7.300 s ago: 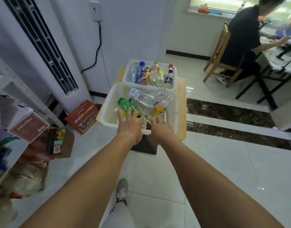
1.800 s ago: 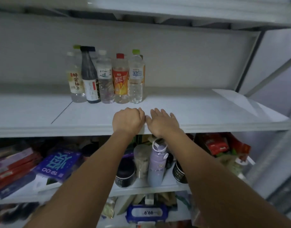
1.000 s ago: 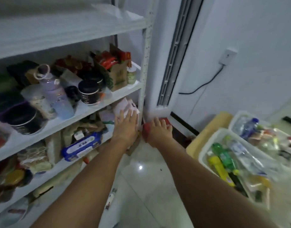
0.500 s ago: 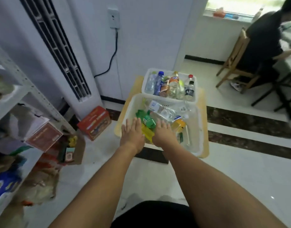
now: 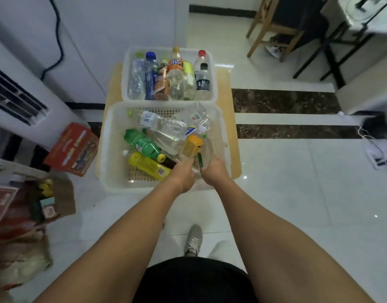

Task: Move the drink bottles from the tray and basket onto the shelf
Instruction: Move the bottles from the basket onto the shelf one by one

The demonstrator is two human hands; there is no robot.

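A white near basket (image 5: pixel 109 149) holds several bottles lying down: a green bottle (image 5: pixel 142 143), a yellow bottle (image 5: pixel 147 165), a clear water bottle (image 5: pixel 162 124) and an orange-labelled bottle (image 5: pixel 191 145). Behind it a smaller white tray (image 5: pixel 212 62) holds upright bottles, among them a blue one (image 5: pixel 150 75) and an orange soda (image 5: pixel 175 66). My left hand (image 5: pixel 182 173) curls at the base of the orange-labelled bottle. My right hand (image 5: pixel 213 171) wraps a clear bottle (image 5: pixel 206 149) at the basket's front right. My fingers hide the grips.
Both containers rest on a low wooden board (image 5: pixel 228 101). A red carton (image 5: pixel 73 148) stands on the floor to the left, beside a white air-conditioner unit (image 5: pixel 17 99). The shelf's corner (image 5: pixel 6 168) shows at the left edge. A wooden chair (image 5: pixel 273 27) is at the back right.
I have turned from the shelf back to the baskets. In the last half second both hands dropped from the near rim into the basket and closed around bottles at its front right.
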